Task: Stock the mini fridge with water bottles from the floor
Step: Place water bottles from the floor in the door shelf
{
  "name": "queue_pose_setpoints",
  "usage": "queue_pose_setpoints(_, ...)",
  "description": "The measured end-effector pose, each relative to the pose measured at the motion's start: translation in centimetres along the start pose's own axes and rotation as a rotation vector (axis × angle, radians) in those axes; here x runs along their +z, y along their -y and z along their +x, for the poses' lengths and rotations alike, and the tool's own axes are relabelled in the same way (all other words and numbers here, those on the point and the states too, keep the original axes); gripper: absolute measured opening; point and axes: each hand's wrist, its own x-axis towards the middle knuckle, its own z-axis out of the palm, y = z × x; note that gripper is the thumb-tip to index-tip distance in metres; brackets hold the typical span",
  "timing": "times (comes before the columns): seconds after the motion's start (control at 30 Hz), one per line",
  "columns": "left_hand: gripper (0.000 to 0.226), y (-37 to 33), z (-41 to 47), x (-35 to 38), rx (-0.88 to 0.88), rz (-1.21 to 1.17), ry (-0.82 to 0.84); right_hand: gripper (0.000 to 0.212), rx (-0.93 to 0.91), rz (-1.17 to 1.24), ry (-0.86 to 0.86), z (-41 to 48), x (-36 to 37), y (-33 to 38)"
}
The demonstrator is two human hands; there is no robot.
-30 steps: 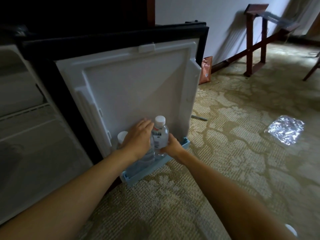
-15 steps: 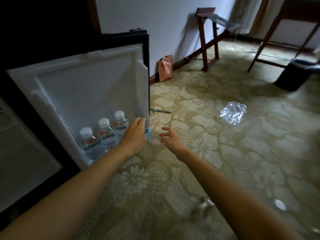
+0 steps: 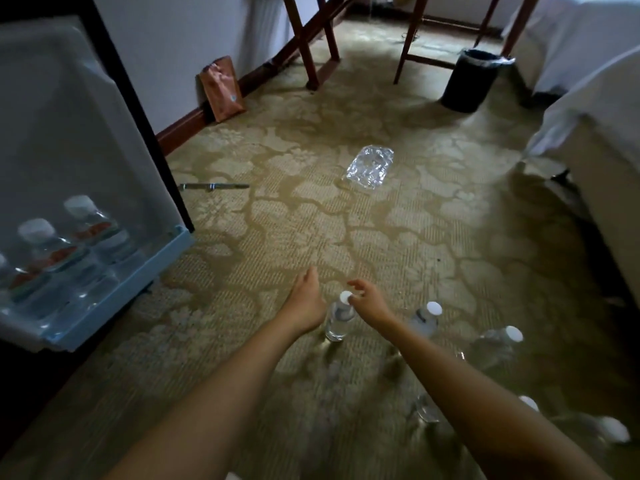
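The open fridge door (image 3: 69,126) fills the left of the head view, and its pale blue door shelf (image 3: 114,299) holds three white-capped water bottles (image 3: 93,230). Several more clear bottles stand on the carpet at lower right. The nearest standing bottle (image 3: 339,318) is between my two hands. My left hand (image 3: 306,299) hangs open just left of it. My right hand (image 3: 369,299) is open, with its fingertips at the bottle's white cap. Further bottles (image 3: 427,318) (image 3: 502,341) stand to the right, partly hidden by my right forearm.
Crumpled clear plastic wrap (image 3: 370,166) lies mid-carpet. A thin metal rod (image 3: 214,186) lies by the door's edge. A brown paper bag (image 3: 221,88) leans on the wall, with wooden furniture legs (image 3: 311,39) behind. A black waste bin (image 3: 472,79) and a white bed (image 3: 595,133) are at right.
My hands left the bottle in the door shelf and swung right and down to the floor bottles. The view turned right with them, and the fridge door slid to the left edge.
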Motion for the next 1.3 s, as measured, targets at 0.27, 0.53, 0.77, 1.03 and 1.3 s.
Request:
queue_pose_setpoints(0.27,0.063,2.0,0.5,1.7,-0.114,0.002,0.040,0.062,-0.004,-0.273,0.073,1.1,2.4,-1.0)
queue_pose_setpoints(0.53,0.057,5.6,1.3,1.3,-0.186,0.015,0.023,0.035,-0.039,-0.324,0.022,2.4,3.4,-1.2)
queue_pose_setpoints(0.77,0.058,6.3,1.1,0.0,-0.187,-0.039,-0.006,0.033,-0.134,-0.135,-0.037,1.7,3.5,0.5)
queue_pose_setpoints(1.03,0.060,6.7,0.4,-3.9,-0.174,-0.122,-0.057,0.027,-0.443,-0.145,0.004,-0.6,2.6,9.8)
queue_pose_setpoints(1.3,0.078,6.4,-1.0,-11.5,0.025,-0.034,-0.295,0.022,-0.684,-0.108,-0.012,-3.4,2.8,20.3)
